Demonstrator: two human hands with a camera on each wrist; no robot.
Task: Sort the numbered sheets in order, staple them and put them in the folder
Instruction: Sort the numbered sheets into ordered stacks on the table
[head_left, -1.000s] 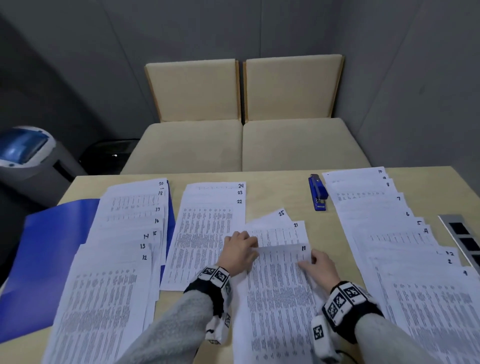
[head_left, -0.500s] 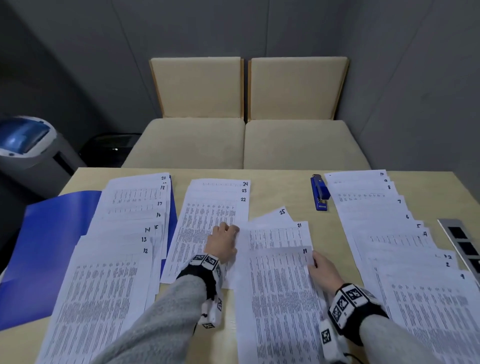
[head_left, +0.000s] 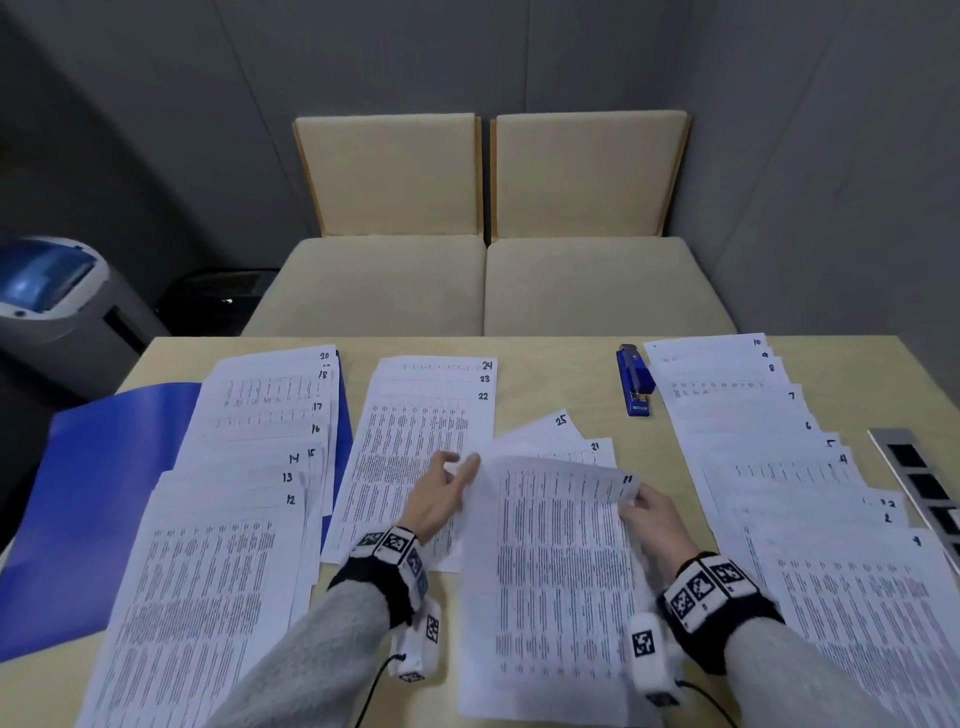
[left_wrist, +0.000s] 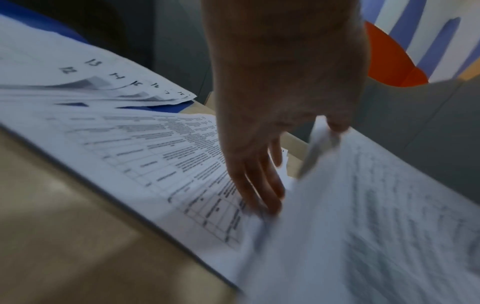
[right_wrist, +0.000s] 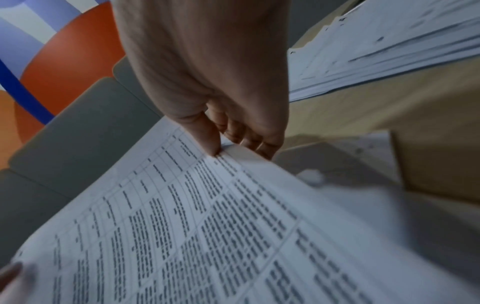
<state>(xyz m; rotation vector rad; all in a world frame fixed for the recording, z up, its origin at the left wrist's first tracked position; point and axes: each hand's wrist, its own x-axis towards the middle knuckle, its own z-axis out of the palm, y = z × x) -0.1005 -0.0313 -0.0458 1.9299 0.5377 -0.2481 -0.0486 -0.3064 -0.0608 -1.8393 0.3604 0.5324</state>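
A pale wooden worktop (head_left: 561, 374) in a grey-walled room carries fanned printed sheets with handwritten corner numbers: 12 to 20 on the left stack (head_left: 244, 467), which overlaps a blue folder (head_left: 93, 499); 22 to 24 in the middle stack (head_left: 431, 415); 10 down to 1 at right (head_left: 769, 431). Loose sheets 25 (head_left: 545, 423) and 21 (head_left: 582, 449) lie behind a lifted sheet (head_left: 556, 571), its number smudged, possibly 11. The right hand (head_left: 657, 525) pinches its top right corner; the left hand (head_left: 439, 493) grips its left edge between thumb and fingers. A blue stapler (head_left: 635, 379) lies beside the right stack.
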